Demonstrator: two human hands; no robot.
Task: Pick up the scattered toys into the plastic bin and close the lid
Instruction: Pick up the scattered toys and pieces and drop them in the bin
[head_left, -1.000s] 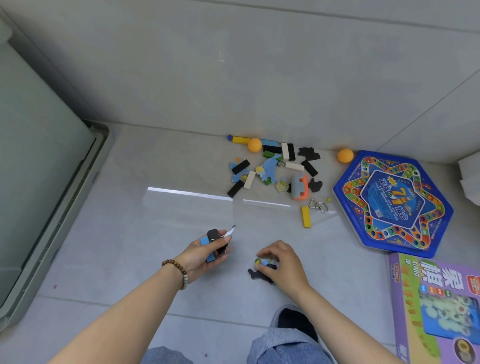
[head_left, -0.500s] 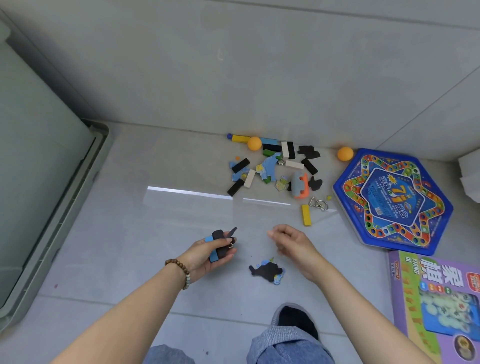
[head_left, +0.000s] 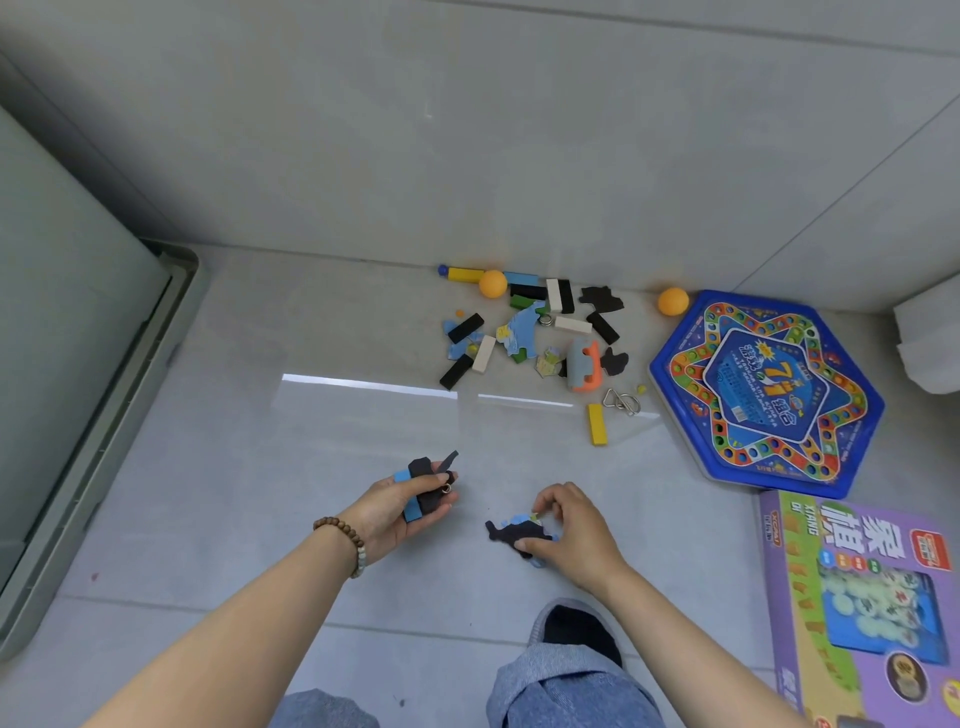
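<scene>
My left hand (head_left: 402, 512) is closed around a small bundle of toys (head_left: 423, 491): a blue block, black pieces and a metal ring. My right hand (head_left: 571, 527) rests on the floor with its fingers pinching a black and blue puzzle piece (head_left: 514, 532). A heap of scattered toys (head_left: 530, 332) lies near the wall: black, white, yellow and green blocks, puzzle pieces, an orange and grey toy (head_left: 584, 366) and two orange balls (head_left: 492, 283). A yellow block (head_left: 597, 424) and a metal wire puzzle (head_left: 621, 402) lie nearer to me. The grey-green plastic bin (head_left: 104, 374) stands at the left.
A blue hexagonal game board (head_left: 769, 395) lies on the floor at the right, a purple game box (head_left: 862, 608) in front of it. A white object (head_left: 930, 343) is at the far right edge. My knees and a shoe (head_left: 576, 631) are below.
My right hand lifted off the puzzle piece and rose toward the left hand, then came back down onto the piece. The left hand stayed in place with its toys.
</scene>
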